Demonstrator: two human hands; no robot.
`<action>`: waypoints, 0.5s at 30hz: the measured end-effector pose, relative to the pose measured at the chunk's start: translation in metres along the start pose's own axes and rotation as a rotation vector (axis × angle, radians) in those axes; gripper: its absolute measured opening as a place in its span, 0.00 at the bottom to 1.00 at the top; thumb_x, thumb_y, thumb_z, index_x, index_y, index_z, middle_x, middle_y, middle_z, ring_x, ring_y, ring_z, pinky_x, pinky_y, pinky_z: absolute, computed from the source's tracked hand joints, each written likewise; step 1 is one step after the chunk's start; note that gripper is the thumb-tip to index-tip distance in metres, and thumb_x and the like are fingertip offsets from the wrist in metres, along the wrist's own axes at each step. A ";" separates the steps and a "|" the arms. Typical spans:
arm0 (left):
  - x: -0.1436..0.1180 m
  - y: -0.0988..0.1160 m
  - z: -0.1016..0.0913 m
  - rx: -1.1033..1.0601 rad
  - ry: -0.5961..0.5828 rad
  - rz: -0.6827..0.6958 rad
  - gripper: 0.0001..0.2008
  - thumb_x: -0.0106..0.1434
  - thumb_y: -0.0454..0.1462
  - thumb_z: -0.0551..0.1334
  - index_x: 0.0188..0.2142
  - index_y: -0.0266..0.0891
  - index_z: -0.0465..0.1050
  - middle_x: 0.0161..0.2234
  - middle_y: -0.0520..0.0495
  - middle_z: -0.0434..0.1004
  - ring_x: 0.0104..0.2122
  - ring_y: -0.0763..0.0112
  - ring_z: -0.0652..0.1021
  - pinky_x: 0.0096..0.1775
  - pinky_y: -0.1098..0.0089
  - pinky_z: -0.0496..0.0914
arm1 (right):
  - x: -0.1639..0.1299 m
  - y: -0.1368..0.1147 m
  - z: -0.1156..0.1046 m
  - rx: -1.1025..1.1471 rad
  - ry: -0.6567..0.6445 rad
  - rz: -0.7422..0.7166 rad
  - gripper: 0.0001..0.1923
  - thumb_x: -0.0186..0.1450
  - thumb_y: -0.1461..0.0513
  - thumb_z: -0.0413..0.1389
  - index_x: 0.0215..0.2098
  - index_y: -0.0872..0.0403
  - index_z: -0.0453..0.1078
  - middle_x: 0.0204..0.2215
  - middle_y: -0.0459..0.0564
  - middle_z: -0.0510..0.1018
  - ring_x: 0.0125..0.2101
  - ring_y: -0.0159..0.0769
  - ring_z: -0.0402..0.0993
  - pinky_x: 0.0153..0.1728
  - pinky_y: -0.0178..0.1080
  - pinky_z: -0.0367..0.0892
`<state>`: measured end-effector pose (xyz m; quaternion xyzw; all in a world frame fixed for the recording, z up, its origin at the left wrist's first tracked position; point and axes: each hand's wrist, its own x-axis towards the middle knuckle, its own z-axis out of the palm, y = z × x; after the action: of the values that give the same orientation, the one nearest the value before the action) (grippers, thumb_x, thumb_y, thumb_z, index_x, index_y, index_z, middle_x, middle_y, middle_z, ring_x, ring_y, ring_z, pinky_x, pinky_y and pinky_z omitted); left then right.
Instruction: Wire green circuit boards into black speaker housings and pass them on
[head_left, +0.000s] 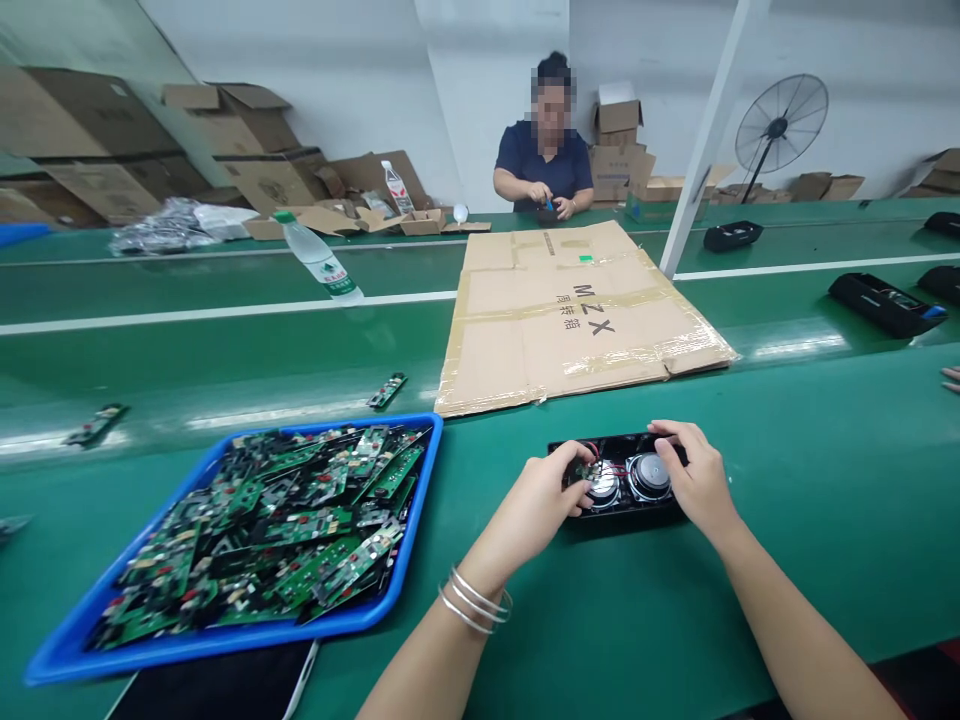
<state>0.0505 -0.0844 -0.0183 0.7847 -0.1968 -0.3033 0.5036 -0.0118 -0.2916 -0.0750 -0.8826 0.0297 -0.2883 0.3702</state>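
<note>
- A black speaker housing [622, 490] lies open side up on the green counter [675, 620], just in front of the person, with two round speaker drivers [649, 477] seated side by side in it and thin red wires by the left one.
- The left hand [544, 500] grips the housing's left end, fingers curled over the rim beside the left driver; silver bangles [474, 603] ring that wrist.
- The right hand [694, 478] grips the right end, its fingers bent over the far rim next to the right driver.
- To the left, a blue tray [75, 645] holds a heap of green circuit boards [277, 530]; a dark flat sheet [217, 690] lies under its near edge.
- Beyond the housing lies a flattened cardboard sheet [570, 320] with printed letters.
- Single circuit boards [387, 390] lie loose on the belt, and a plastic water bottle [319, 258] stands further left.
- Black housings [885, 303] rest on the right.
- Across the counter a co-worker [544, 165] in a dark shirt handles something small, with cardboard boxes [247, 150] and a standing fan [780, 125] behind.
</note>
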 end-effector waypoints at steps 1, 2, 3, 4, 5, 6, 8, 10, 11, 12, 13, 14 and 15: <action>0.000 -0.001 -0.002 0.059 0.025 0.023 0.10 0.58 0.33 0.57 0.41 0.41 0.67 0.30 0.49 0.74 0.27 0.69 0.77 0.29 0.71 0.70 | 0.001 0.002 -0.001 -0.035 -0.057 -0.042 0.18 0.69 0.52 0.45 0.48 0.54 0.65 0.47 0.55 0.70 0.49 0.42 0.65 0.50 0.47 0.63; 0.000 -0.001 -0.005 0.135 0.066 0.065 0.10 0.57 0.35 0.59 0.41 0.41 0.68 0.30 0.49 0.74 0.27 0.69 0.76 0.30 0.71 0.70 | 0.002 0.004 -0.002 -0.077 -0.144 -0.087 0.20 0.68 0.50 0.46 0.51 0.53 0.63 0.52 0.56 0.66 0.54 0.44 0.60 0.54 0.51 0.58; 0.001 -0.002 -0.007 0.215 0.118 0.112 0.10 0.56 0.37 0.61 0.40 0.41 0.70 0.31 0.49 0.75 0.28 0.68 0.75 0.31 0.70 0.69 | 0.003 0.005 -0.002 -0.126 -0.248 -0.129 0.23 0.67 0.49 0.48 0.54 0.52 0.61 0.57 0.56 0.61 0.57 0.47 0.54 0.57 0.56 0.52; 0.002 -0.003 -0.008 0.290 0.173 0.151 0.10 0.55 0.40 0.63 0.38 0.40 0.71 0.33 0.48 0.75 0.29 0.67 0.75 0.32 0.70 0.67 | 0.003 0.006 -0.002 -0.178 -0.351 -0.165 0.27 0.64 0.47 0.51 0.56 0.51 0.58 0.59 0.55 0.56 0.59 0.49 0.49 0.58 0.60 0.45; 0.003 -0.005 -0.009 0.355 0.219 0.178 0.11 0.55 0.43 0.63 0.34 0.39 0.73 0.33 0.47 0.75 0.30 0.66 0.74 0.32 0.69 0.65 | 0.003 0.006 -0.003 -0.230 -0.439 -0.194 0.31 0.61 0.46 0.54 0.58 0.50 0.56 0.61 0.55 0.53 0.60 0.50 0.46 0.58 0.63 0.39; 0.005 -0.006 -0.010 0.400 0.248 0.190 0.14 0.56 0.47 0.62 0.30 0.39 0.73 0.31 0.47 0.74 0.30 0.66 0.73 0.31 0.69 0.64 | 0.002 0.007 -0.003 -0.275 -0.507 -0.219 0.36 0.58 0.45 0.58 0.59 0.49 0.55 0.62 0.55 0.50 0.61 0.52 0.44 0.58 0.65 0.36; 0.009 -0.008 -0.009 0.429 0.258 0.179 0.21 0.58 0.53 0.57 0.24 0.37 0.71 0.26 0.47 0.72 0.27 0.67 0.71 0.28 0.70 0.59 | 0.002 0.006 -0.004 -0.338 -0.590 -0.267 0.45 0.50 0.46 0.64 0.60 0.47 0.53 0.62 0.55 0.49 0.61 0.54 0.42 0.57 0.66 0.34; 0.013 -0.010 -0.007 0.410 0.244 0.168 0.25 0.61 0.54 0.52 0.20 0.37 0.69 0.21 0.48 0.70 0.23 0.70 0.69 0.25 0.70 0.56 | 0.002 0.004 -0.004 -0.382 -0.609 -0.295 0.49 0.45 0.50 0.68 0.61 0.47 0.53 0.61 0.56 0.51 0.60 0.55 0.45 0.57 0.66 0.37; 0.015 -0.011 -0.005 0.392 0.237 0.164 0.26 0.61 0.54 0.50 0.19 0.37 0.68 0.20 0.49 0.69 0.22 0.70 0.68 0.25 0.70 0.55 | 0.002 0.002 -0.004 -0.401 -0.599 -0.302 0.50 0.44 0.53 0.68 0.61 0.47 0.53 0.60 0.56 0.53 0.59 0.55 0.47 0.56 0.66 0.39; 0.015 -0.011 -0.004 0.376 0.233 0.160 0.27 0.62 0.54 0.49 0.18 0.37 0.66 0.18 0.50 0.67 0.20 0.71 0.67 0.24 0.70 0.54 | 0.001 0.000 -0.004 -0.417 -0.581 -0.304 0.49 0.43 0.55 0.68 0.60 0.47 0.54 0.58 0.56 0.56 0.58 0.55 0.49 0.56 0.65 0.40; 0.015 -0.011 -0.003 0.365 0.231 0.160 0.28 0.62 0.55 0.48 0.17 0.37 0.65 0.17 0.50 0.66 0.20 0.71 0.66 0.23 0.70 0.54 | 0.000 -0.002 -0.004 -0.428 -0.563 -0.305 0.46 0.43 0.56 0.68 0.59 0.47 0.56 0.57 0.55 0.58 0.57 0.54 0.51 0.56 0.65 0.41; 0.014 -0.011 -0.003 0.358 0.229 0.165 0.29 0.63 0.55 0.47 0.17 0.37 0.64 0.16 0.51 0.66 0.19 0.72 0.66 0.23 0.71 0.55 | -0.001 -0.002 -0.004 -0.435 -0.549 -0.305 0.44 0.44 0.56 0.67 0.57 0.47 0.58 0.56 0.55 0.59 0.56 0.53 0.53 0.56 0.65 0.42; 0.012 -0.011 -0.003 0.353 0.231 0.174 0.29 0.63 0.55 0.45 0.17 0.37 0.64 0.16 0.51 0.66 0.20 0.72 0.67 0.24 0.71 0.56 | -0.003 -0.002 -0.005 -0.443 -0.538 -0.305 0.42 0.44 0.56 0.67 0.55 0.47 0.59 0.55 0.54 0.60 0.55 0.53 0.54 0.56 0.64 0.43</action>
<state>0.0613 -0.0847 -0.0306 0.8703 -0.2548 -0.1274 0.4017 -0.0175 -0.2928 -0.0725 -0.9796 -0.1388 -0.0845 0.1179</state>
